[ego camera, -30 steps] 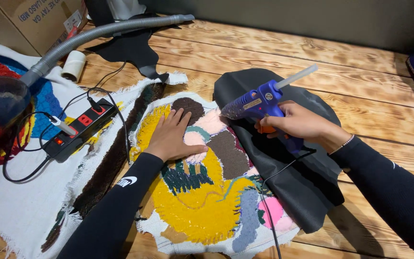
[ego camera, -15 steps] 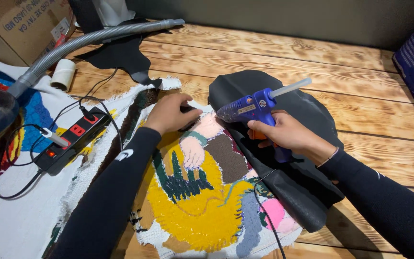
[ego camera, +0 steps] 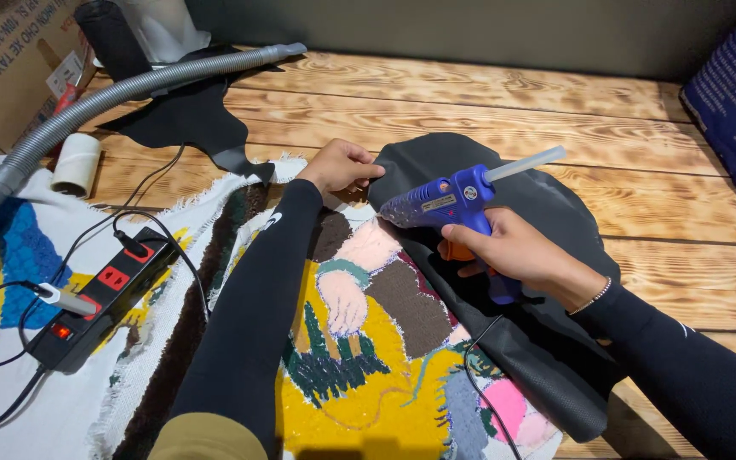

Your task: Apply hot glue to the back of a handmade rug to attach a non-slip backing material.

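Scorched-grain wooden plank worktop (ego camera: 487, 94), grey wall at 12 o'clock. One multicoloured tufted rug (ego camera: 368, 341) at 6; one black backing fabric (ego camera: 547, 341). Right hand (ego camera: 513, 251) grips one blue glue gun (ego camera: 453, 200); left hand (ego camera: 342, 166) pinches fabric edge, centre
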